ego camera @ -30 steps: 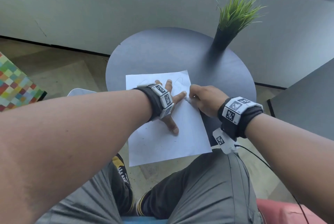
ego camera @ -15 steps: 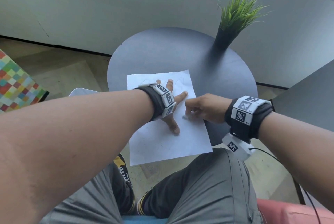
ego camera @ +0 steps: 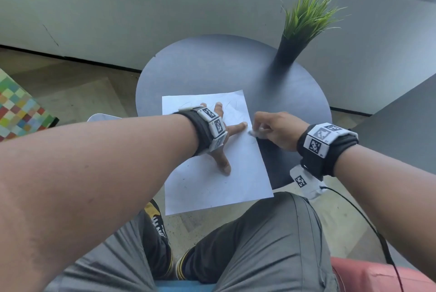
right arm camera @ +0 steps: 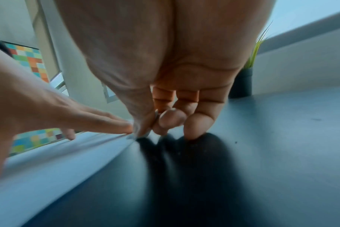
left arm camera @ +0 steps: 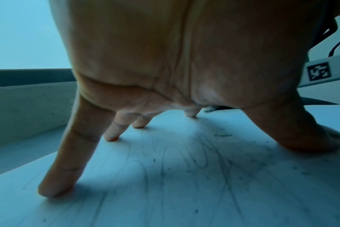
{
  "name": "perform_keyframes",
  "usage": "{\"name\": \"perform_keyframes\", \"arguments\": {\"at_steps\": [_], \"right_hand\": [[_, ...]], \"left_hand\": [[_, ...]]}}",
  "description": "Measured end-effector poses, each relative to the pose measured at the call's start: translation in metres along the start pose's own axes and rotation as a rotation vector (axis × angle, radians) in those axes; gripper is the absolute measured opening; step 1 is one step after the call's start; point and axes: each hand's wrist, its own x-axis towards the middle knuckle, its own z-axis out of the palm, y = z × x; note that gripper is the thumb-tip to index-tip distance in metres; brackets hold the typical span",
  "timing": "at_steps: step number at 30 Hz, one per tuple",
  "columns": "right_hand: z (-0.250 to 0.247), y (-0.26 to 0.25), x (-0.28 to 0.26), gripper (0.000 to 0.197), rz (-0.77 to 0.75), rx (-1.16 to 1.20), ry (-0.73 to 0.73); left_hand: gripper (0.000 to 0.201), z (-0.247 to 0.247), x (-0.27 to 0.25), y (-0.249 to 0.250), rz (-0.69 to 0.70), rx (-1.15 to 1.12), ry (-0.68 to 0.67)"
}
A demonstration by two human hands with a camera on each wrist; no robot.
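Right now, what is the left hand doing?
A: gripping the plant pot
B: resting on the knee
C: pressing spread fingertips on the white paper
C: the left hand stands with its spread fingertips planted on the paper.

The paper (ego camera: 212, 188) is white, with faint grey pencil loops and dark specks. The round bench (ego camera: 212, 67) is dark blue-grey. At the far right, a plant (ego camera: 309, 15) has bright green blades in a black pot (ego camera: 289, 52). The wristbands (ego camera: 323, 143) are black, with white blocks bearing black square codes. The small piece (ego camera: 253, 133) in the right hand (ego camera: 276, 130) is whitish. The trousers (ego camera: 259, 244) are grey. At the far left, a block (ego camera: 16, 107) is checked in many colours.
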Motion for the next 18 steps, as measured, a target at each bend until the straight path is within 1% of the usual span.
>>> {"name": "perform_keyframes", "arguments": {"at_steps": [3,4,5,7,8,9,10,12,13,14,15,17,18], "right_hand": [[-0.004,-0.005,-0.011,0.018,-0.042,-0.011,-0.292],[-0.004,-0.006,-0.011,0.018,-0.044,-0.015,-0.307],[-0.003,-0.005,-0.009,0.018,-0.036,-0.022,-0.252],[0.001,-0.002,-0.003,0.021,-0.001,-0.03,-0.031],[0.003,-0.001,-0.002,0.023,0.009,-0.044,0.046],[0.004,-0.001,-0.002,0.024,-0.002,-0.053,0.058],[0.005,-0.002,-0.004,0.022,-0.025,-0.055,0.002],[0.001,-0.009,-0.01,0.016,-0.069,-0.06,-0.201],[-0.001,-0.012,-0.011,0.015,-0.075,-0.066,-0.25],[-0.001,-0.012,-0.01,0.014,-0.07,-0.08,-0.227],[0.0,-0.011,-0.007,0.016,-0.043,-0.088,-0.151],[0.002,-0.008,-0.002,0.022,0.019,-0.101,0.051],[0.004,-0.006,-0.001,0.023,0.024,-0.101,0.088]], "left_hand": [[0.14,-0.001,-0.001,0.001,-0.01,-0.004,-0.013],[0.14,-0.001,0.0,0.001,-0.011,-0.003,-0.014],[0.14,-0.001,0.0,0.001,-0.011,-0.002,-0.011],[0.14,-0.001,0.001,0.001,-0.007,-0.002,-0.005],[0.139,-0.001,0.0,0.001,-0.005,-0.002,-0.005],[0.139,-0.001,0.0,0.001,-0.004,-0.002,-0.006],[0.139,-0.001,-0.001,0.001,-0.006,-0.003,-0.01],[0.14,-0.001,-0.001,0.001,-0.013,-0.002,-0.013],[0.14,-0.001,-0.001,0.001,-0.012,-0.001,-0.012],[0.14,0.0,0.0,0.001,-0.008,-0.001,-0.008],[0.14,0.0,0.0,0.001,-0.004,-0.003,-0.004],[0.14,0.0,0.0,-0.001,-0.002,-0.013,-0.002],[0.14,0.0,0.0,-0.001,-0.003,-0.019,-0.004]]}}
